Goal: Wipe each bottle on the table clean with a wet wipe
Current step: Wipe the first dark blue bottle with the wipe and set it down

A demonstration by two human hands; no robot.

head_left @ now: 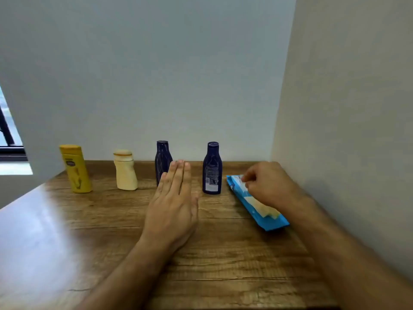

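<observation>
Head view: four bottles stand upright in a row along the back of the wooden table [111, 220], a yellow bottle [76, 170], a cream bottle [125, 172] and two navy ones, the left navy bottle [162, 157] partly behind the left hand [172, 209], the right navy bottle [211, 170] just beside a blue wet wipe pack [257, 209] lying flat near the wall. Small plastic bottles like these are likely light, stiff and easily tipped, best gripped round the body. The soft pack will likely crumple; its top flap is the place to take. The left hand hovers flat, fingers straight and together, holding nothing. The right hand [268, 184] rests on the pack, fingertips [244, 179] curled together at its far end, apparently pinching the flap or a wipe.
</observation>
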